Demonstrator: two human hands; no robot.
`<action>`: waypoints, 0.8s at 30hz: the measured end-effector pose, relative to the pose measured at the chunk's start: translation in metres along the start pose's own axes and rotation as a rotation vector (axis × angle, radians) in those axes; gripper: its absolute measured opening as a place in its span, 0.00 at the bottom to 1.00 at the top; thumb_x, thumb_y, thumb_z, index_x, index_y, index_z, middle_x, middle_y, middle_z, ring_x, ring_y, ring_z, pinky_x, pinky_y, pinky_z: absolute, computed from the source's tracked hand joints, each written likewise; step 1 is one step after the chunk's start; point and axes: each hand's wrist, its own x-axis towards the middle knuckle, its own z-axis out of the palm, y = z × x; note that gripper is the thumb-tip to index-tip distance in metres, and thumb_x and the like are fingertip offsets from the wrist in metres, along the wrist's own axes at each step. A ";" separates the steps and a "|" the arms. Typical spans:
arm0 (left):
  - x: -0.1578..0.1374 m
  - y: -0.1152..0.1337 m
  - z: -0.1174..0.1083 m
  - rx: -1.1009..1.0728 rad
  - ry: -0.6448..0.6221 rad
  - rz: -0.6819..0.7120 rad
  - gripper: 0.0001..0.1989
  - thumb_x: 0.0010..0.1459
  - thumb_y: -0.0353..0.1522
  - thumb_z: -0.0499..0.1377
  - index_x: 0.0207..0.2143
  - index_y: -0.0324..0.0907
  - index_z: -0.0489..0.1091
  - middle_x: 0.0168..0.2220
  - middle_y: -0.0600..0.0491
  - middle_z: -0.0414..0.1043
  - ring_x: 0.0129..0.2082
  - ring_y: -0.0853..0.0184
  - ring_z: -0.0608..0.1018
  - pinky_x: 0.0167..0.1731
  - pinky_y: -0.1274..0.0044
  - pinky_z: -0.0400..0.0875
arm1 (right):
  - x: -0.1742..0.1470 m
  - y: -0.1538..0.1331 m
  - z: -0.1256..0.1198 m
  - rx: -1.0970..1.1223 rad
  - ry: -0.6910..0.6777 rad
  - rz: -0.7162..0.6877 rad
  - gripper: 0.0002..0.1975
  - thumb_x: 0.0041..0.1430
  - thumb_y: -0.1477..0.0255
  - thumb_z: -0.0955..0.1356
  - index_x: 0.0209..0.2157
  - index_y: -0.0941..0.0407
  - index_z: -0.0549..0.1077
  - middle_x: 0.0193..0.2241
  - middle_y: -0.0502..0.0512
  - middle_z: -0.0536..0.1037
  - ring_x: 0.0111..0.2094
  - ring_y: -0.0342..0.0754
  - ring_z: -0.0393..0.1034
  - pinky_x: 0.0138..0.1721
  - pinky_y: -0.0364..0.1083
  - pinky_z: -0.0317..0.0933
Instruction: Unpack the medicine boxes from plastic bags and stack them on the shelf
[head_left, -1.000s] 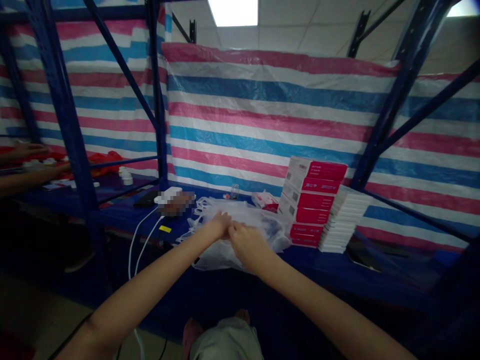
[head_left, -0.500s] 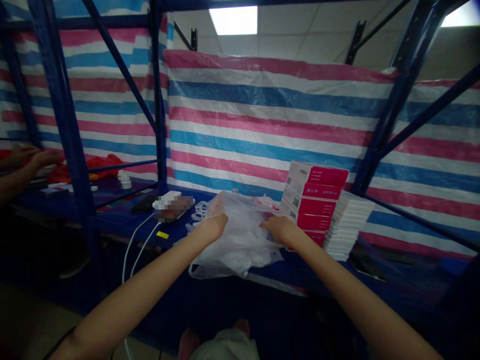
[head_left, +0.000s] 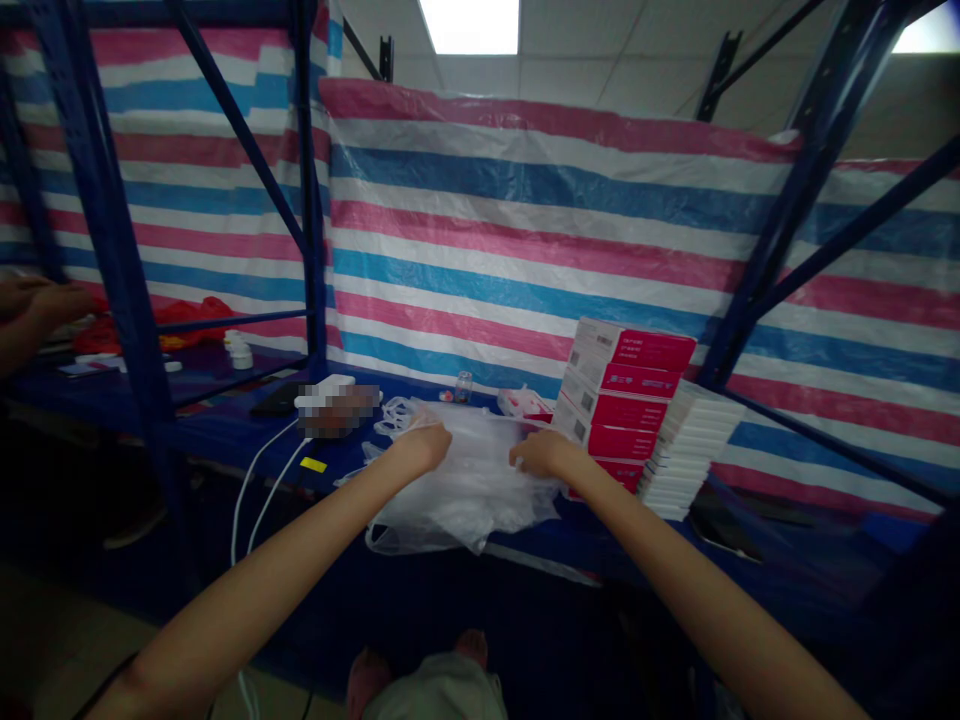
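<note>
A translucent white plastic bag [head_left: 480, 445] is stretched between my two hands over the front of the blue shelf. My left hand [head_left: 426, 442] is closed on its left side, and my right hand [head_left: 541, 455] grips its right side with bent fingers. More crumpled plastic bags [head_left: 457, 515] lie beneath and hang slightly past the shelf edge. Looped white bag handles [head_left: 400, 415] spread out beyond my left hand. Just right of my right hand stands a stack of red and white boxes [head_left: 626, 400].
Thin white boxes [head_left: 694, 450] are piled right of the red ones, near a dark phone-like slab [head_left: 724, 533]. A small glass jar [head_left: 463, 387] stands behind the bag. White cables [head_left: 251, 490] hang at left. Blue posts [head_left: 112, 230] frame the shelf; another person's hands [head_left: 45, 305] are far left.
Both hands have come down a little with the bag, which now lies lower and flatter. The glass jar and the open pink-and-white box behind it show more. The view has shifted slightly.
</note>
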 end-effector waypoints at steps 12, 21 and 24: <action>0.017 -0.009 -0.009 -0.095 -0.262 0.102 0.23 0.51 0.48 0.54 0.41 0.41 0.72 0.48 0.43 0.68 0.47 0.57 0.69 0.44 0.70 0.63 | 0.024 0.003 -0.004 0.073 0.099 -0.193 0.25 0.52 0.71 0.66 0.53 0.58 0.64 0.51 0.63 0.67 0.51 0.51 0.62 0.49 0.47 0.58; 0.026 -0.022 -0.007 -0.167 -0.364 0.117 0.11 0.51 0.33 0.59 0.37 0.39 0.73 0.39 0.49 0.74 0.36 0.65 0.73 0.34 0.79 0.64 | 0.045 0.003 0.015 0.237 -0.092 -0.227 0.35 0.42 0.69 0.72 0.54 0.59 0.62 0.51 0.62 0.68 0.50 0.53 0.63 0.49 0.48 0.57; 0.029 -0.024 0.001 -0.177 -0.329 0.126 0.10 0.50 0.31 0.60 0.35 0.36 0.73 0.39 0.47 0.73 0.37 0.66 0.73 0.35 0.81 0.63 | 0.048 0.007 0.020 0.232 -0.093 -0.245 0.32 0.44 0.68 0.72 0.52 0.61 0.64 0.50 0.63 0.68 0.50 0.53 0.63 0.50 0.48 0.57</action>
